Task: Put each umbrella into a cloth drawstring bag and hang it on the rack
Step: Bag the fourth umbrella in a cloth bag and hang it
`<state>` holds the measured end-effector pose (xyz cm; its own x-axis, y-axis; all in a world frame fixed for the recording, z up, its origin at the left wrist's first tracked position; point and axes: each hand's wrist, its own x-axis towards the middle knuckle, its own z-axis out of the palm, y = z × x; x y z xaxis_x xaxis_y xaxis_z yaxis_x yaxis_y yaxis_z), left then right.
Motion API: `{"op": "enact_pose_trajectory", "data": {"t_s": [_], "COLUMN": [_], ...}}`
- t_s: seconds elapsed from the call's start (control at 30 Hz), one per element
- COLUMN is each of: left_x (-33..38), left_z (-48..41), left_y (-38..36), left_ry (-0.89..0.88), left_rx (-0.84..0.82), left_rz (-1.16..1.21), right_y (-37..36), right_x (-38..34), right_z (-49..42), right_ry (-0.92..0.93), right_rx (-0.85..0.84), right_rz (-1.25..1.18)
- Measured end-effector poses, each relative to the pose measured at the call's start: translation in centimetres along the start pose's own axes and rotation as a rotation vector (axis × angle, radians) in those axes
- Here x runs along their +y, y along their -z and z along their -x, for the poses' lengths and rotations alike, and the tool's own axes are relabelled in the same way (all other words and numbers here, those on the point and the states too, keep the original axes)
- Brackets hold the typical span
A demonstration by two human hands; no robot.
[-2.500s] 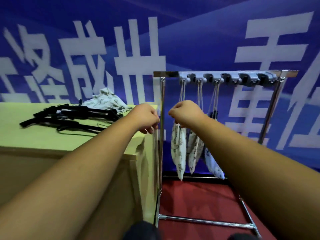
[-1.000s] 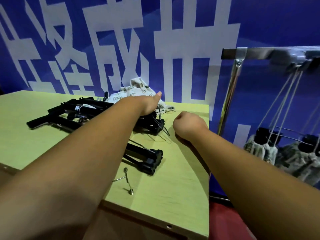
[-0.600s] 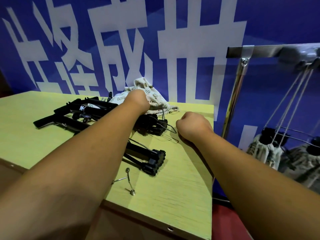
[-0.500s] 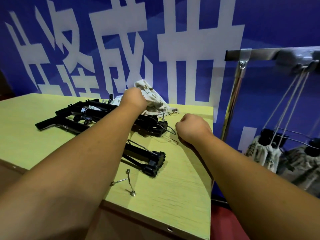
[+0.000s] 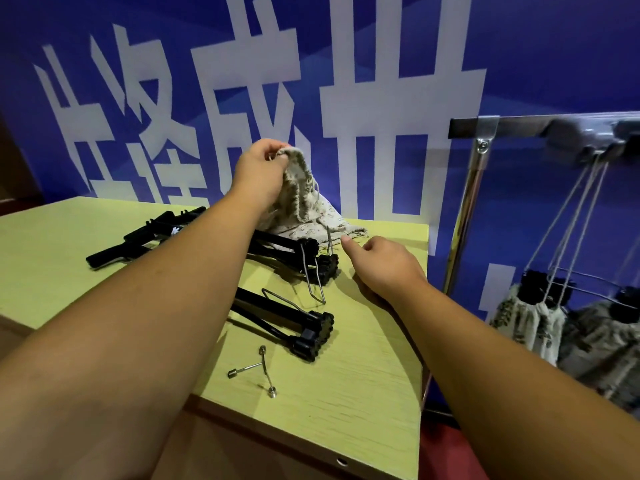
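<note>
My left hand (image 5: 259, 171) pinches the top of a patterned cloth drawstring bag (image 5: 304, 202) and holds it up off the yellow-green table (image 5: 363, 375); the bag's lower end still lies on the tabletop. My right hand (image 5: 384, 265) hovers low beside the bag's bottom edge, fingers loosely curled, index finger pointing at the cloth, holding nothing. Several folded black umbrellas lie on the table: one nearest me (image 5: 287, 320), one under the bag (image 5: 298, 254), others further left (image 5: 138, 237). At the right stands the metal rack (image 5: 467, 209) with filled bags (image 5: 533, 320) hanging by cords.
A small metal T-shaped piece (image 5: 259, 370) lies loose near the table's front edge. The table's right edge is close to the rack post. A blue banner with large white characters (image 5: 381, 98) forms the backdrop. Red floor (image 5: 446, 441) shows below the rack.
My view swung from the rack to the table. My left hand reached the cloth pile, gripped a bag and lifted it upward. My right hand's index finger uncurled and moved toward the bag.
</note>
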<state>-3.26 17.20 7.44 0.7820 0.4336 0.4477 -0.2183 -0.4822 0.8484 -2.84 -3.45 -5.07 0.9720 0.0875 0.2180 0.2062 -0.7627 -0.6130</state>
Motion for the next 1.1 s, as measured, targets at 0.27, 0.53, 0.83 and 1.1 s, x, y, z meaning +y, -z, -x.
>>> {"op": "enact_pose_trajectory", "data": {"t_s": [0.27,0.53,0.83,1.1], "left_x": [4.9,10.2,18.4,24.4], "left_z": [0.4,3.7,12.5,20.2], "left_y": [-0.4,-0.1,1.7,3.7], "left_ry": [-0.171,-0.19,-0.227,-0.268], "left_rx": [-0.035,-0.142,-0.269,-0.36], "left_rz": [0.124,-0.044,-0.101,-0.163], "right_y": [1.1,6.8,16.9,25.7], "right_x": [-0.6,-1.5,-6.8,-8.2], "right_z": [1.3,4.8,13.9,21.2], "right_ry": [-0.046,-0.126,-0.018,-0.107], "right_rx": [-0.078,-0.312,-0.044,0.149], "right_rz": [-0.227,-0.714,-0.798,-0.767]}}
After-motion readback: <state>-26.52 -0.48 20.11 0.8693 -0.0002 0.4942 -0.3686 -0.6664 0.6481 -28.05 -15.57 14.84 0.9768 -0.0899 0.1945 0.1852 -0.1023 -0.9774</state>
